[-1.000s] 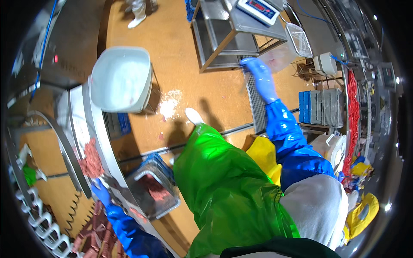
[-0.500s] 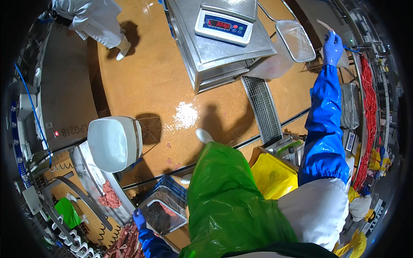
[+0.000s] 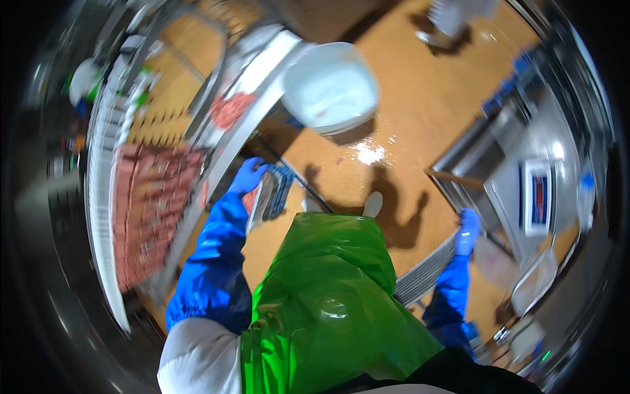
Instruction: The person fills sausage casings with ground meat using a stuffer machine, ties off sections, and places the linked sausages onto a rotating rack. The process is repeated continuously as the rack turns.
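Down low, the left hand [image 3: 248,177], in a blue glove, grips the edge of a tray [image 3: 268,195] tipped up on its side, with reddish meat inside it. That tray hangs just beside the conveyor [image 3: 154,217], which carries rows of pink meat. Out on the other side, the right hand [image 3: 468,223], gloved in blue too, hangs over the orange floor [image 3: 420,98] near a steel counter [image 3: 518,151] bearing a scale [image 3: 538,197]; whether its fingers are spread or curled I cannot tell from the blur. A white tub [image 3: 330,87] stands ahead on the floor. A green apron [image 3: 335,295] fills the lower middle.
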Demonstrator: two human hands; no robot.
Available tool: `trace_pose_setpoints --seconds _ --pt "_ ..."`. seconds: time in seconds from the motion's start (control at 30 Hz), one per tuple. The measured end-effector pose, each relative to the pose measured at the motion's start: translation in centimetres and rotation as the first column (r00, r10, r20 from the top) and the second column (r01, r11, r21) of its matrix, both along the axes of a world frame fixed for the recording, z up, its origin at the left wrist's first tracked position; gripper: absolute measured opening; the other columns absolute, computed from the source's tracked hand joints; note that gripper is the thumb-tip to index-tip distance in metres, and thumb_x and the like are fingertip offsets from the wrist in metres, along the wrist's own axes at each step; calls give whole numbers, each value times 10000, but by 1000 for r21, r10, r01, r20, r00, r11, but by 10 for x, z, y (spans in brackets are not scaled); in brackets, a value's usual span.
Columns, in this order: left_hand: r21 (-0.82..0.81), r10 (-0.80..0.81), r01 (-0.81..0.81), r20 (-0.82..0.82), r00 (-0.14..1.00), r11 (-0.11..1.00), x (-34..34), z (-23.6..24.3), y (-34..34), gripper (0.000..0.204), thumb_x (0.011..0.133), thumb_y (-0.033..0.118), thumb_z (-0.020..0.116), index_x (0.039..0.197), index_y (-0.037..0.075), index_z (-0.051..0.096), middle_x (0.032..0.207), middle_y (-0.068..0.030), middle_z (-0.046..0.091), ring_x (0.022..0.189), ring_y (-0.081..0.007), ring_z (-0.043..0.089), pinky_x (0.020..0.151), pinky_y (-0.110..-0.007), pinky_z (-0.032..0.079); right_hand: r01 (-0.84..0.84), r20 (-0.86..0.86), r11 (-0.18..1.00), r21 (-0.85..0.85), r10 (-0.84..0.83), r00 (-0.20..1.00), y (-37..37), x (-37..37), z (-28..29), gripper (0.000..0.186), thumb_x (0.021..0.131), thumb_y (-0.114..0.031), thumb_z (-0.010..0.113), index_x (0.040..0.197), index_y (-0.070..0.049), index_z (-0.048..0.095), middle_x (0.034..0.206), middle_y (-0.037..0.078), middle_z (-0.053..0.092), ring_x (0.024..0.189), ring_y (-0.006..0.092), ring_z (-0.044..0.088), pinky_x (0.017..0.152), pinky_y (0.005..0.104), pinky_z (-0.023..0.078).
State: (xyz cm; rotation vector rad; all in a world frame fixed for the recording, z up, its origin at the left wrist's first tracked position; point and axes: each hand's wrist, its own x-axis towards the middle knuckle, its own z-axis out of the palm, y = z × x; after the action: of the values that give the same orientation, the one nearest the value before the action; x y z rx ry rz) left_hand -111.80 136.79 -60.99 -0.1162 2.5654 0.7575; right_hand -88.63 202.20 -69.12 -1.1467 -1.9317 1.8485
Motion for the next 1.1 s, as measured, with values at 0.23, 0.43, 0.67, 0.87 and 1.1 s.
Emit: trace_pose_setpoints --seconds 0.23,0.43,0.67,0.87,1.1 --pt "176 342 -368 162 926 913 78 -39 -72 459 912 332 630 1258 51 524 1104 -152 617 1014 -231 609 868 -366 515 -866 -64 445 -227 881 469 -305 -164 44 218 942 -152 582 1108 -16 620 997 29 634 913 119 585 795 266 479" --pt "370 484 -492 120 867 788 67 -34 -118 536 889 350 648 1303 41 503 1237 -195 554 1116 -283 566 958 -385 448 -893 -67 386 -231 909 411 -441 -283 47 277 954 -261 583 1095 -26 618 984 19 605 898 100 553 767 272 474" --pt "465 467 -359 -138 873 809 35 -57 -165 474 919 189 627 1342 77 444 1117 -128 598 1023 -199 594 873 -326 480 -916 -28 393 -77 918 396 -574 -399 0 282 941 -265 609 1076 -18 622 917 22 606 861 94 545 777 250 460" --pt "274 385 -273 -570 726 922 -83 -98 -208 543 893 293 654 1346 66 459 1360 -203 459 1282 -339 423 1075 -416 347 -852 -174 516 82 850 498 -650 -490 -60 412 906 -265 652 1198 10 560 1029 104 637 942 161 579 840 299 468" --pt "-4 333 -439 -645 688 899 -273 -149 -293 669 856 529 605 1297 34 514 1382 -221 457 1284 -405 413 1072 -439 346 -757 -182 640 135 767 616 -695 -590 -169 495 907 -358 616 1116 90 596 1006 200 645 944 248 592 832 380 460"
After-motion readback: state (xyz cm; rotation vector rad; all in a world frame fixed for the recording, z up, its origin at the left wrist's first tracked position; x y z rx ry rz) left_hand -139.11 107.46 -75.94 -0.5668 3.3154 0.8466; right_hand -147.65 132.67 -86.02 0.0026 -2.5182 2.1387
